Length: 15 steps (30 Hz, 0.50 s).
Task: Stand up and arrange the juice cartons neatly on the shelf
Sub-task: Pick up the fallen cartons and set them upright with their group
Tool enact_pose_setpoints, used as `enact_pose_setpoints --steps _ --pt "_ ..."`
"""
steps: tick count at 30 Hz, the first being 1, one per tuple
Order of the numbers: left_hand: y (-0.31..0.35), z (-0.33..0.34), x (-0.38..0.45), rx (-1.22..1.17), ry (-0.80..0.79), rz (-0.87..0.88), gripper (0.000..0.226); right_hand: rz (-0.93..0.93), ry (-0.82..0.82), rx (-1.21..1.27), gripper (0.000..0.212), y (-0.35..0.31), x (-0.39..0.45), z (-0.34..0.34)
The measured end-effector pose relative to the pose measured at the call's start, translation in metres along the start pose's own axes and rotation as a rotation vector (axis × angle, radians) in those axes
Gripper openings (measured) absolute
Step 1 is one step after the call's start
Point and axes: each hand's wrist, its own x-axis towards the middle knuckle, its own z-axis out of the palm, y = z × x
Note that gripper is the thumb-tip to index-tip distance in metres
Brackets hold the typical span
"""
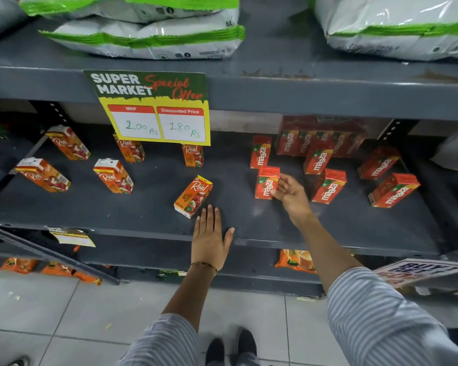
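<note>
Orange Real apple juice cartons stand spread over the left half of the grey shelf [249,228]; one Real carton [193,196] stands tilted near the front middle. Red Maaza cartons stand scattered on the right half, and a shrink-wrapped Maaza pack [320,136] sits at the back. My left hand [210,235] lies flat and open on the shelf's front edge, just below the tilted Real carton, fingertips close to it. My right hand [288,192] reaches in with fingers curled against the right side of an upright Maaza carton [266,183].
A yellow price card [154,107] hangs from the upper shelf edge, hiding the tops of two back Real cartons. White and green bags [143,38] lie on the upper shelf. Orange packets [294,261] fill the lower shelf. Tiled floor and my shoes are below.
</note>
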Motion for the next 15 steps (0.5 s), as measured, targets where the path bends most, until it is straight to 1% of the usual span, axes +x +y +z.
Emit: enact_pose_setpoints --steps 2,4,6,8,10,13,15 --pt "0.001 -0.001 0.0 -0.02 -0.011 0.011 0.081 0.031 0.033 0.008 0.057 -0.001 -0.002 0.0" --pt "-0.001 -0.003 -0.001 -0.032 -0.014 0.037 0.08 0.097 0.195 0.003 0.057 0.002 -0.007 0.003" --pt "-0.007 -0.006 -0.008 -0.036 -0.025 0.068 0.08 0.149 0.39 -0.003 0.04 0.008 -0.017 0.011" --pt "-0.017 -0.006 -0.018 -0.033 -0.037 0.109 0.078 0.159 0.5 -0.049 0.02 0.017 -0.032 0.025" --pt "-0.034 -0.007 -0.03 -0.013 -0.057 0.169 0.074 0.134 0.541 -0.116 0.012 0.022 -0.05 0.047" --pt "-0.066 -0.017 -0.044 0.016 -0.077 0.212 0.066 0.078 0.518 -0.192 0.015 0.022 -0.069 0.086" --pt "-0.098 -0.027 -0.046 0.012 -0.082 0.204 0.066 0.074 0.486 -0.229 0.018 0.018 -0.078 0.116"
